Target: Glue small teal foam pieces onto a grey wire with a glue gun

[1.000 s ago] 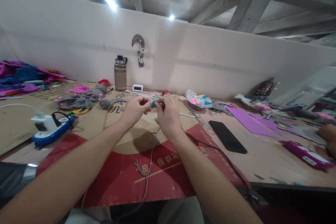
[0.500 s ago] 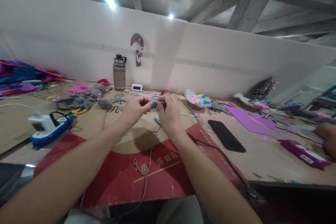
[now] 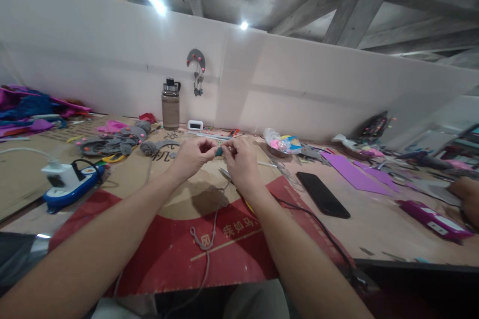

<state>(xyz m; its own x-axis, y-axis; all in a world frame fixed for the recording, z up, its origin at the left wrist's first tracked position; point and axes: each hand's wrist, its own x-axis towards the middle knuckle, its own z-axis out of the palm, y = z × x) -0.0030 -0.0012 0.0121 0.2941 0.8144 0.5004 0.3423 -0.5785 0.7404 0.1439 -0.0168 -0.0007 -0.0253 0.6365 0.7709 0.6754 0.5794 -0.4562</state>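
Both hands meet over the cardboard, fingertips pinched together. Between them shows a small teal piece, perhaps felt; its shape is mostly hidden. My left hand is closed on its left side, and my right hand pinches it from the right. A thin grey cord runs from below my right hand down over the red cardboard, with a loop partway, and off the near edge. Scissors lie under my right hand, a blade tip and a bit of yellow handle showing.
A water bottle and a small white clock stand by the wall. Grey felt pieces and a blue power strip lie left. Rightward are a phone, purple sheets, a magenta box and another person's hand.
My hands stay almost in place, with the fingers shifting slightly around the teal piece. A little yellow handle now shows beside my right wrist.
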